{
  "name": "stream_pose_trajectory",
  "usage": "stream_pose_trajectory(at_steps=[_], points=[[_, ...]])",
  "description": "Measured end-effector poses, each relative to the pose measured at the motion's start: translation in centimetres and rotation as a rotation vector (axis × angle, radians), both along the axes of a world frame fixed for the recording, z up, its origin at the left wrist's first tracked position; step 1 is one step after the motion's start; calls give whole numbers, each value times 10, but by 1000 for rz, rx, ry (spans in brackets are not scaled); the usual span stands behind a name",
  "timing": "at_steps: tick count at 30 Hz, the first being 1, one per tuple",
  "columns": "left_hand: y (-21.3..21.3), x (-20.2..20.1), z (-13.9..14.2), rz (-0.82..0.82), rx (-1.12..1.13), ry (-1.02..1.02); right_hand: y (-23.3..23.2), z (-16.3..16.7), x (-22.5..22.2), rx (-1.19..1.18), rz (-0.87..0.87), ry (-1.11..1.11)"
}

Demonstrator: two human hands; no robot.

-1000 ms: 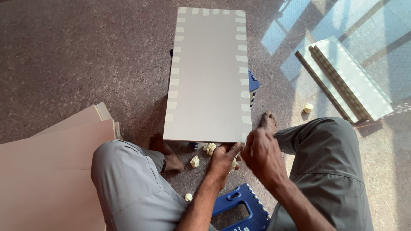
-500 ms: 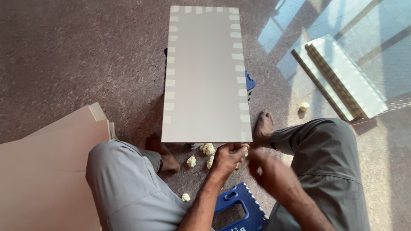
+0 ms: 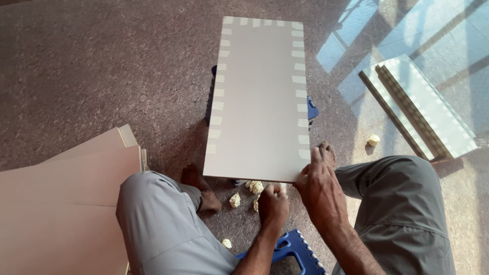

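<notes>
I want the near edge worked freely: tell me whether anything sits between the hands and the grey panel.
Nothing visible does. The right hand already touches the grey panel at its near right corner; the left hand is at its near edge, above crumpled tape bits.

Blue stand (image 3: 311,109) mostly hidden under the grey panel (image 3: 257,97), blue stool (image 3: 293,249) cut off by the bottom edge, tan boards (image 3: 61,203) cut off at left, left hand's (image 3: 273,206) fingertips hidden beneath the panel's near edge.
</notes>
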State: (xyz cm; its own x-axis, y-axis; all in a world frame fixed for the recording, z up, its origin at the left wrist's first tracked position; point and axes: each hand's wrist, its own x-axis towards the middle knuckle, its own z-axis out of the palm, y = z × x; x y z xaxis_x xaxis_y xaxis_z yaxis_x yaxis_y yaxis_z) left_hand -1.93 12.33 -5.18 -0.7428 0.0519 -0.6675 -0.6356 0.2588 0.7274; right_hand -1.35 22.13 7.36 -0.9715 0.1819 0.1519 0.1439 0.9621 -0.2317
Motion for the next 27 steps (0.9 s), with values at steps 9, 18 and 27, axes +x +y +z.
stream_pose_trajectory(at_steps=[9, 18, 27], points=[[-9, -5, 34, -70, 144, 8, 1, 11, -6, -276, -59, -108], [-17, 7, 63, -158, 245, -13, 17, 7, 4, -363, -80, -75], [-17, 6, 67, -213, 307, -42, 23, 10, 9, -171, 30, -106]])
